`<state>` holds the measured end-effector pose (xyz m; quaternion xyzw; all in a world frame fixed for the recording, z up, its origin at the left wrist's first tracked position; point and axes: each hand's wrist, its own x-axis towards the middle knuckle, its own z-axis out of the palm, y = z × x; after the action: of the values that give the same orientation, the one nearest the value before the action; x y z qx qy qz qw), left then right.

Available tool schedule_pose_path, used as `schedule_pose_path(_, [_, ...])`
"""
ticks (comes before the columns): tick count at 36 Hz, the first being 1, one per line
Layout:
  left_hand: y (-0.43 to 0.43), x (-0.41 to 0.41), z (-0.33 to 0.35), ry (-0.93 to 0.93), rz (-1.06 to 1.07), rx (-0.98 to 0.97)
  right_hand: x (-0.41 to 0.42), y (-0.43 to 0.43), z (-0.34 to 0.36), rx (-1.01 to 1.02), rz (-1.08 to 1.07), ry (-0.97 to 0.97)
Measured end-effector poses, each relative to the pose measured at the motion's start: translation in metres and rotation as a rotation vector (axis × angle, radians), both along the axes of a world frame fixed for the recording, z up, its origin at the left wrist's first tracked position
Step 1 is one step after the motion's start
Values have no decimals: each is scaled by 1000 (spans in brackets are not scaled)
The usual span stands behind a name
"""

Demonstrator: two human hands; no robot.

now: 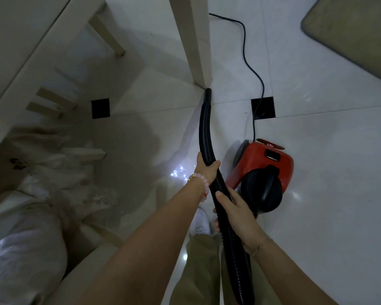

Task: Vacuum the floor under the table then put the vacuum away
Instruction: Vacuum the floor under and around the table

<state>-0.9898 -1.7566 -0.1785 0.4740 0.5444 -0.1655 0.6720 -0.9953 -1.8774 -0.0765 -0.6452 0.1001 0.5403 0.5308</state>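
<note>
Vacuuming is the step in hand: both hands are wrapped round the black hose (pixel 204 133), left hand (pixel 207 170) ahead, right hand (pixel 235 214) just behind. Nozzle tip (pixel 207 91) touches the floor by the table leg (pixel 198 40), well ahead of them. Red vacuum (pixel 262 172) sits right of the hands. Next, I'd judge: sweep left, under the surface.

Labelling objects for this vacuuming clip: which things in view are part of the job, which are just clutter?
In the job:
hose, gripped by left hand and right hand
red vacuum
power cord
table leg
floor

Lying about:
mat
white bags
</note>
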Motion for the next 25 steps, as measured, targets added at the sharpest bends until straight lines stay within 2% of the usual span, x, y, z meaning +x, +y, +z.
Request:
schedule_pose_path(8, [0,8,3,23,-16,10,8,-3,-3,-4,1,46])
schedule_pose_path(16, [2,28,6,-21,-44,30,24,-3,-2,36,-88,108])
schedule_pose_path(25, [-7,45,13,-82,-55,7,39,-15,-6,13,-152,61])
